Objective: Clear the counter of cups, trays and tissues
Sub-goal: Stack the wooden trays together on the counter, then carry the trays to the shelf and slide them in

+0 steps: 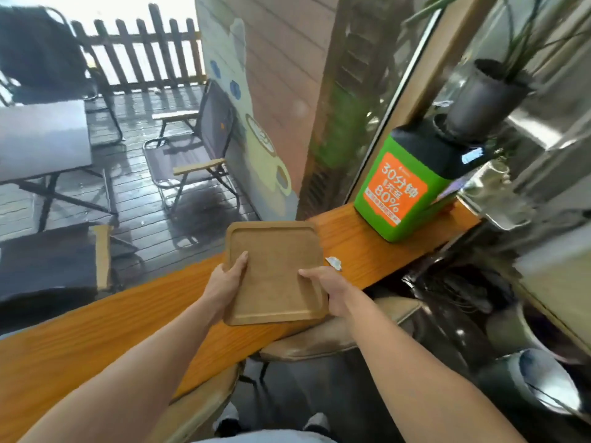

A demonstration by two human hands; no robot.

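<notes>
A square wooden tray (275, 251) with a raised rim is held just above the orange wooden counter (96, 330). My left hand (228, 276) grips its left edge, thumb on top. My right hand (326, 289) grips its near right corner, thumb lying on the tray's surface. The tray is empty. A small crumpled white tissue (334, 263) lies on the counter just right of the tray. No cups are in view.
A green and black box with an orange label (403, 187) stands on the counter's far end, a dark plant pot (479, 97) behind it. Stools (319, 340) sit under the counter's near side. Folding chairs (192, 155) and a table stand on the wet deck beyond.
</notes>
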